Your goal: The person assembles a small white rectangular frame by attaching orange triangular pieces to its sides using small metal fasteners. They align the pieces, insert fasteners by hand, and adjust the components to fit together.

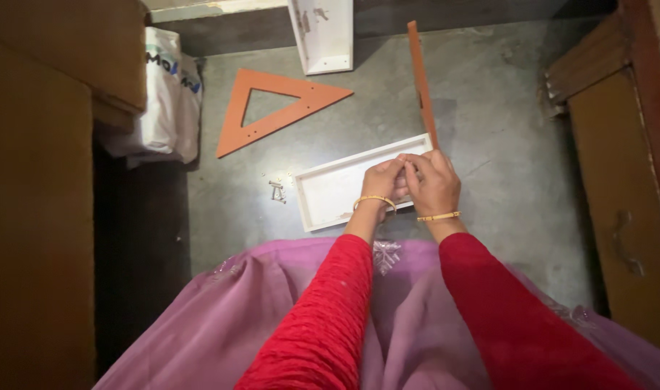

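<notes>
Together both hands (409,180) touch a shallow white tray (337,191) (rectangular, raised rim).

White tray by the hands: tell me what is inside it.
The white tray looks bare inside. Its right end is covered by the left hand and right hand, so anything there is hidden.

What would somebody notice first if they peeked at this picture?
Probably the two hands, the left hand and the right hand, pressed together at the near edge of a shallow white tray on the grey floor. Behind them an orange strip stands on edge. Farther back on the left, a big orange triangle frame lies flat.
</notes>
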